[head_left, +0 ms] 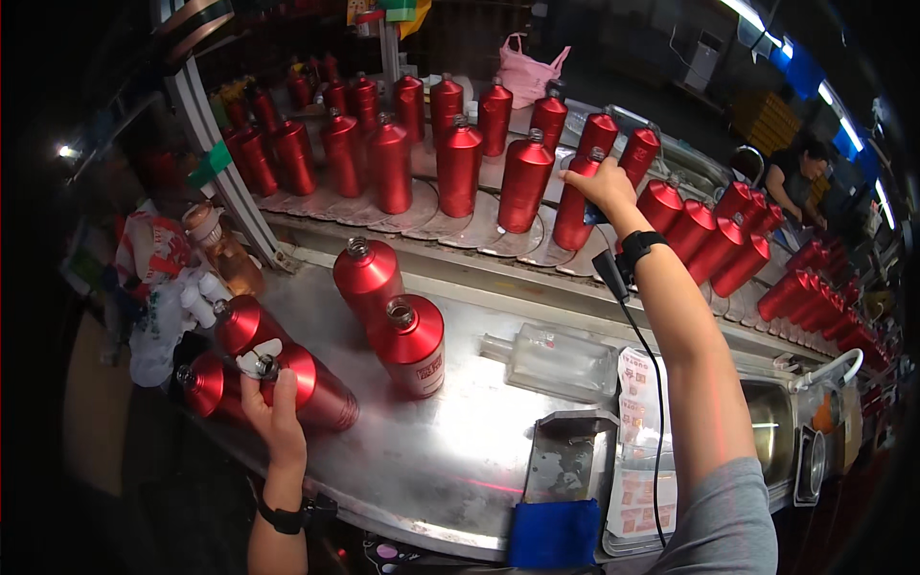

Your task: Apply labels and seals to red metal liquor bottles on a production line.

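Note:
My left hand (273,414) is closed round the neck of a red bottle (328,393) lying tilted at the left of the metal table. A small white piece (261,356) sits at its fingertips; I cannot make out what it is. Two more red bottles (251,324) lean beside it. My right hand (606,188), arm stretched out, grips another red bottle (575,216) near its shoulder on the conveyor. Something small and blue shows under that palm. Between my hands two red bottles (407,350) stand upright on the table, one with a printed label patch.
Rows of red bottles (460,168) stand along the conveyor (422,222). On the table are a clear glass bottle (561,362), a metal tray (570,460), a blue cloth (553,534) and label sheets (640,460). A black cable (659,431) hangs by my right arm. A person (800,182) is at far right.

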`<state>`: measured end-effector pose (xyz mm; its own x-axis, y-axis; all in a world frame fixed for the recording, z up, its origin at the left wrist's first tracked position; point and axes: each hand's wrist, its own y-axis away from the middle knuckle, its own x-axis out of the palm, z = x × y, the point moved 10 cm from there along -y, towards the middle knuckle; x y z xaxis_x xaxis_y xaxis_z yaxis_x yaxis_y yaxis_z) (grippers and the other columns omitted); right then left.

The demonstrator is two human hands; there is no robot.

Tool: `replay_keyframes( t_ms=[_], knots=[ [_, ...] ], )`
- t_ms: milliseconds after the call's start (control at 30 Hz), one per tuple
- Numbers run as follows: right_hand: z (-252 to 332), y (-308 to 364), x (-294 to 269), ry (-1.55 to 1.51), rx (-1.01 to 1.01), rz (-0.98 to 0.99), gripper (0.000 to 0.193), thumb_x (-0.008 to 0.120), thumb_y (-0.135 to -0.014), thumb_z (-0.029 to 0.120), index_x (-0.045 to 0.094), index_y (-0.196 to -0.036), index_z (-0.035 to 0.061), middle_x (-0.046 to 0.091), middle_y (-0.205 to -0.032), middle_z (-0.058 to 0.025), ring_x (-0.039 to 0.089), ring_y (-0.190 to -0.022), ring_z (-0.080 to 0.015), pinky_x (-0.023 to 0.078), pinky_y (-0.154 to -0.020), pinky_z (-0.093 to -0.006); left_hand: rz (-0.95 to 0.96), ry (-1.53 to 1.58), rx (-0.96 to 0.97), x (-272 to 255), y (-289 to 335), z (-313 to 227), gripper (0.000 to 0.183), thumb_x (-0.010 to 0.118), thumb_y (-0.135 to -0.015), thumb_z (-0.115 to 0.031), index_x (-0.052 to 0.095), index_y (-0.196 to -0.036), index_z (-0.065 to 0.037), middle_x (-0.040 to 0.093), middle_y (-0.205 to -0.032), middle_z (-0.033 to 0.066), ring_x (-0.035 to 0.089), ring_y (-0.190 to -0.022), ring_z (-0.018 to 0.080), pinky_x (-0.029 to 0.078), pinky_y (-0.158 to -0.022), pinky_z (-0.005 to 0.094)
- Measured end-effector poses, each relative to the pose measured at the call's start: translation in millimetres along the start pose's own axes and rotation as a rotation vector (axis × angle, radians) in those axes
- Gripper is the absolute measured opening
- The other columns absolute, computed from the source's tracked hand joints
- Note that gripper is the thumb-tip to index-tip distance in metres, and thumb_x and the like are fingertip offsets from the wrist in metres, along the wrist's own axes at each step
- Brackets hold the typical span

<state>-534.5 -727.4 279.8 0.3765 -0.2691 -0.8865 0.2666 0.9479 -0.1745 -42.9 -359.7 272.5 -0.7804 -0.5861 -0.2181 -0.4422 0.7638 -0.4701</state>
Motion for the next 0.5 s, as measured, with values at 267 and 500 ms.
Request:
replay_keyframes(
  t_ms=[267,500],
  knots=[
    [-35,1,-10,0.020,0.026,-0.128,0.089,0.076,-0.067,0.062,0.051,-0.119,-0.0058,0.066,-0.111,-0.0271,0.066,-0.104,-0.0391,0.053,-0.088,-0.0440,-0.038,-0.032,0.056,-4,-5,-7,0.035,0.056,-0.093,-0.011,0.056,-0.125,0.002,0.058,-0.118,0.0037,0.051,-0.101,0.0113,0.039,-0.094,0.0271],
    [-75,6,-23,0.025,0.047,-0.120,0.088,0.075,-0.067,0.062,0.053,-0.119,-0.0065,0.065,-0.115,-0.0279,0.065,-0.108,-0.0394,0.052,-0.090,-0.0440,-0.040,-0.021,0.037,-8,-4,-6,0.034,0.056,-0.094,-0.014,0.057,-0.124,0.002,0.059,-0.119,0.0055,0.052,-0.107,0.0135,0.038,-0.098,0.0292]
  ],
)
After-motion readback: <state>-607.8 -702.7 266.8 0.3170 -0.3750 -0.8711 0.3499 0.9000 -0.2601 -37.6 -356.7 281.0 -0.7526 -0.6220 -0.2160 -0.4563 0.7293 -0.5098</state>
